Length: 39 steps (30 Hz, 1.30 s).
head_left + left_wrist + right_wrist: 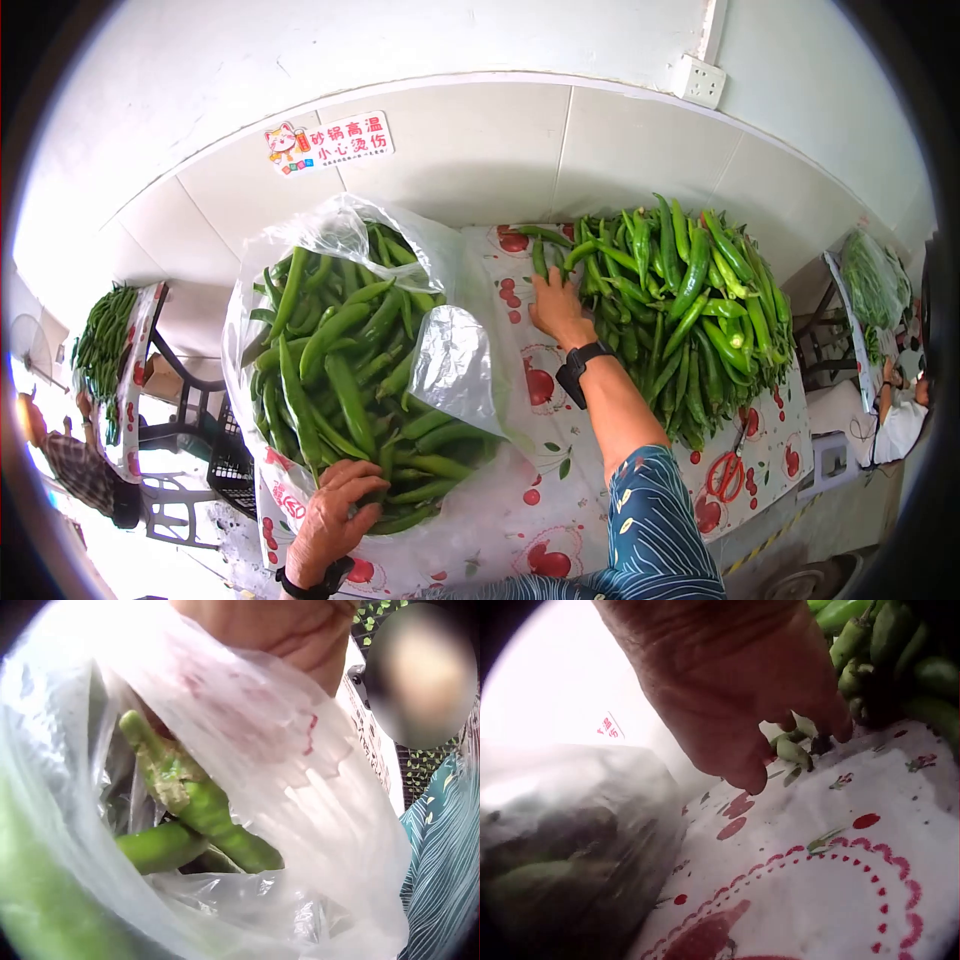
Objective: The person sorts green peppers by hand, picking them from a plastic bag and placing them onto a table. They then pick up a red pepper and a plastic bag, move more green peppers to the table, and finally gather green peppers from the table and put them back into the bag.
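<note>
Long green peppers [345,345] fill a clear plastic bag [470,310] on the left of the table. My left hand [335,515] is at the bag's near edge, fingers bent over the peppers; I cannot tell whether it grips one. In the left wrist view the bag's plastic [300,802] covers part of that hand, with a brown-scarred pepper [199,802] below. My right hand [557,305] reaches to the tablecloth left of a large pepper heap [690,310]. Its fingers [754,776] point down, spread apart, around a small pepper end [795,754] on the cloth.
The flowered tablecloth [545,470] shows between bag and heap. Red-handled scissors [725,477] lie near the right edge. A tiled wall [470,150] stands behind the table. Other tables with greens and people [905,425] are at both sides, with a black crate [232,460] at left.
</note>
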Tool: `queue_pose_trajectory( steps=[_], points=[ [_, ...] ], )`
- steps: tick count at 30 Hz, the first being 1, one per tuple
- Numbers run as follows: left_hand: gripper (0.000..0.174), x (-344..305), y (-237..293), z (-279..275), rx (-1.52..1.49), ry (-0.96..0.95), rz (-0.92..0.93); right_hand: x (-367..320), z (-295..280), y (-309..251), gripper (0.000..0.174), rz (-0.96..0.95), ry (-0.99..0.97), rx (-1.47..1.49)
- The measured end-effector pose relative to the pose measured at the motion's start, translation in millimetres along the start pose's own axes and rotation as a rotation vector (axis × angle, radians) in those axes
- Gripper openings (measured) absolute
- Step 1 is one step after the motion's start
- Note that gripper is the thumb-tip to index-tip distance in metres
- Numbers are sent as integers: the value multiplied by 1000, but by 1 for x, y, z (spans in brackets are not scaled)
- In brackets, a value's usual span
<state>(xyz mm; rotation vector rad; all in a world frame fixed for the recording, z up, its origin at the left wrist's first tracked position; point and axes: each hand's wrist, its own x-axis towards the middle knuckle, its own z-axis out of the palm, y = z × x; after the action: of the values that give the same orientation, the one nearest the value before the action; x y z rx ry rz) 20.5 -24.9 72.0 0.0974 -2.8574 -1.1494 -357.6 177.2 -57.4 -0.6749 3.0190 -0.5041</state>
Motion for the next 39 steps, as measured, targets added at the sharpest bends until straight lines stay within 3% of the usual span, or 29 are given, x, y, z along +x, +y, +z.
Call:
queue_pose_trajectory(
  steps=[4, 9, 14, 18, 24, 30, 33, 38, 39],
  points=[
    [34, 1, -2, 0, 15, -21, -22, 18, 23, 10, 48, 72, 15, -160],
    [31, 2, 1, 0, -7, -14, -29, 21, 30, 15, 36, 55, -27, -134],
    [32, 1, -2, 2, 1, 3, 30, -30, 15, 1, 30, 22, -69, -240],
    [30, -1, -1, 1, -13, 11, 61, -70, 6, 0, 29, -168, -35, -388],
    [30, -4, -4, 3, 2, 26, 110, -128, 12, 4, 32, -178, 50, -291],
    [29, -4, -5, 3, -31, 34, 142, -179, -8, -9, 39, -143, -126, -140],
    [29, -5, -4, 2, -33, 34, 154, -187, -61, -25, 45, -60, -382, 60],
    [29, -5, -5, 3, -17, 44, 152, -157, -77, 21, 53, -21, 248, 114],
    [29, -5, -6, 4, -14, 47, 151, -148, -80, 30, 58, 56, 255, 104]
  ],
)
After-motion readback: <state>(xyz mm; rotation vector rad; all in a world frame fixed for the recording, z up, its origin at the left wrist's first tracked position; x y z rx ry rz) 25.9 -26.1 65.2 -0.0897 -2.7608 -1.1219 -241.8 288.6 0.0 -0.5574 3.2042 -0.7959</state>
